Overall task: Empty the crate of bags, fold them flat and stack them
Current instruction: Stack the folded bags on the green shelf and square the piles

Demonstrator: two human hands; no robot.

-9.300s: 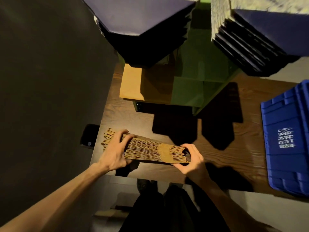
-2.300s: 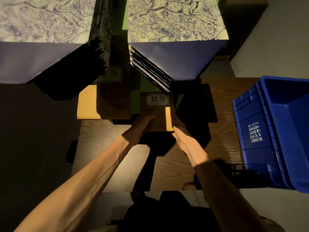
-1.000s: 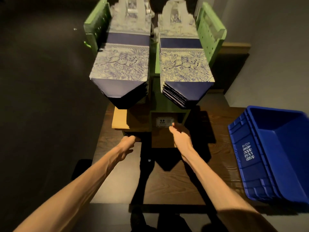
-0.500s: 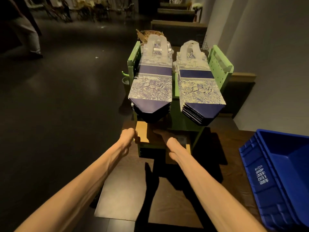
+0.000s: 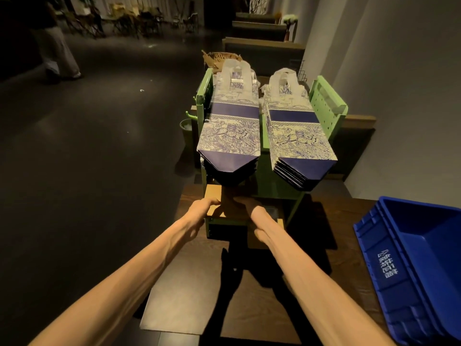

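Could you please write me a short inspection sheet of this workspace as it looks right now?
Surface: dark wooden table, lit from above, with strong shadows.
Job's things: blue crate at the table's right edge, its visible inside empty; brown paper bags lying flat on the lower shelf of the green rack.
Clutter: two stacks of blue-and-white patterned bags on the rack's top.
Hands: left hand rests on the brown bags; right hand reaches in beside it, fingers in shadow.
Cables: nothing seen.
Surroundings: dim room, grey wall to the right, a person walking far left, furniture at the back.
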